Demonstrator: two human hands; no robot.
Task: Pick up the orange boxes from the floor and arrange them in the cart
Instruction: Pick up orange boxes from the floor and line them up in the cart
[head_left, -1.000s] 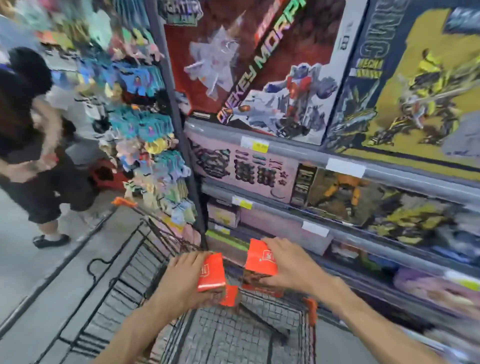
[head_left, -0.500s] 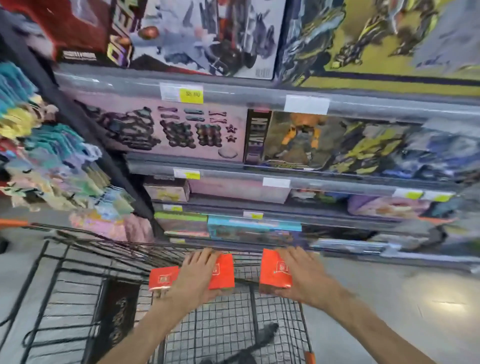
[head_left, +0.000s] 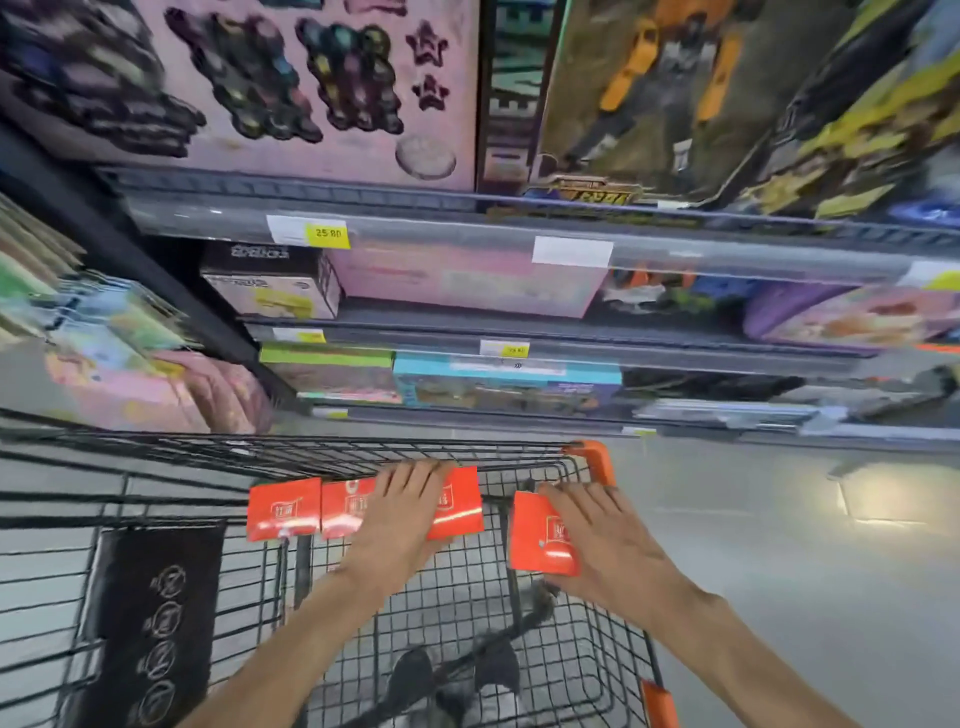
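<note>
Head view: a black wire shopping cart with orange plastic corner guards fills the lower half of the picture, its far rim running across at about 12 o'clock from the hands. Along that far wall, inside the basket, sits a row of flat orange cardboard boxes with white logos: the leftmost box, a middle box touching it, and a third box at 3 o'clock of the middle one.

The left hand lies over the join of the middle and third boxes, fingers stretched toward 12 o'clock and pressing down flat; it grips nothing. The right hand sits at 3 o'clock of the row, near the orange corner guard, fingers laid over a fourth orange box. That box is tilted and apart from the row. The thumb is hidden, so whether it is pinched or only pushed is unclear, though it looks held.

As a judgement, 3 boxes are placed and the fourth needs to slide toward 9 o'clock to join them. The floor at 3 o'clock of the cart shows no orange boxes, but only part of it is in view.
</note>
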